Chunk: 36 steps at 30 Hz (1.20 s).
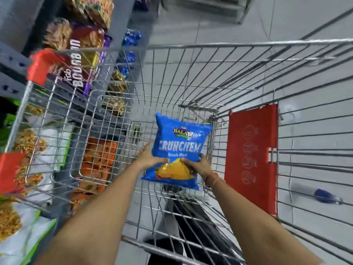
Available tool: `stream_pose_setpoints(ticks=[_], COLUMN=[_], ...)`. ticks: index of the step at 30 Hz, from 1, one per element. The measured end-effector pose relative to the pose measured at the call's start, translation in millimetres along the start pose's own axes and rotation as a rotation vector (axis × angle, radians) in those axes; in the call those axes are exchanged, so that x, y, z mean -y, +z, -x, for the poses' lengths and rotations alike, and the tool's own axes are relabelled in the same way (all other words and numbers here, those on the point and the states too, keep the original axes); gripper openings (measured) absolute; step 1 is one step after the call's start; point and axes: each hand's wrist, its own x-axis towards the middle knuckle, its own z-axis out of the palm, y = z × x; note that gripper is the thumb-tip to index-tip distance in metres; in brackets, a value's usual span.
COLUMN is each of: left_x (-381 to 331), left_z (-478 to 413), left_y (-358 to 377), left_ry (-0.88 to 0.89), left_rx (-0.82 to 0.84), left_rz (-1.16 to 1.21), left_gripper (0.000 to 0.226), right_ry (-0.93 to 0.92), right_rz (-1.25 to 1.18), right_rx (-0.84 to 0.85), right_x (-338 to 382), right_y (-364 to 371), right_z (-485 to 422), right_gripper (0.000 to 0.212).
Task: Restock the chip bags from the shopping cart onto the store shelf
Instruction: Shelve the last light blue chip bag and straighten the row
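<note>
Inside the cart [191,77], left hand [150,156] and right hand [198,165] clasp the chip bag [181,148] between their grips.

We note purple "Bourbon" biscuit packs [81,67] far left, orange snack packets [99,159] lower down seen through wire. Blue foil packets [130,38] sit farther along. A red plastic flap panel [252,159] hangs right; pale grey floor tiles [210,25] lie beyond.
</note>
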Motion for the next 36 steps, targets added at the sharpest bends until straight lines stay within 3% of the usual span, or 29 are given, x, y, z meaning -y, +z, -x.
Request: stream_pose_setpoints(ticks=[4, 10, 14, 18, 23, 28, 34, 36], left_x=[11, 10, 2, -14, -35, -57, -64, -63], left_z=[-9, -7, 10, 43, 112, 209, 324, 366], left_y=[10, 4, -14, -42, -90, -138, -196, -214], left_ry=[0.056, 0.005, 0.001, 0.098, 0.29, 0.524, 0.68, 0.738], left_rx=[0.126, 0.146, 0.083, 0.042, -0.08, -0.29, -0.663, -0.803], left_rz=[0.165, 0.206, 0.191, 0.201, 0.27, 0.339, 0.382, 0.399], left_gripper=[0.067, 0.075, 0.078, 0.076, 0.075, 0.053, 0.087, 0.084], right_ry=[0.005, -0.064, -0.107, -0.214, -0.401, -0.587, -0.852, -0.946], right_rz=[-0.064, -0.131, -0.173, -0.184, -0.222, -0.232, -0.203, -0.195], right_rx=[-0.024, 0.016, 0.046, 0.098, 0.106, 0.2, 0.381, 0.425], right_x=[-2, 19, 44, 73, 123, 189, 279, 303], right_y=[4, 7, 13, 19, 31, 51, 89, 106], right_z=[-4, 6, 24, 45, 88, 154, 261, 297], right_gripper=[0.046, 0.053, 0.047, 0.043, 0.048, 0.046, 0.038, 0.037])
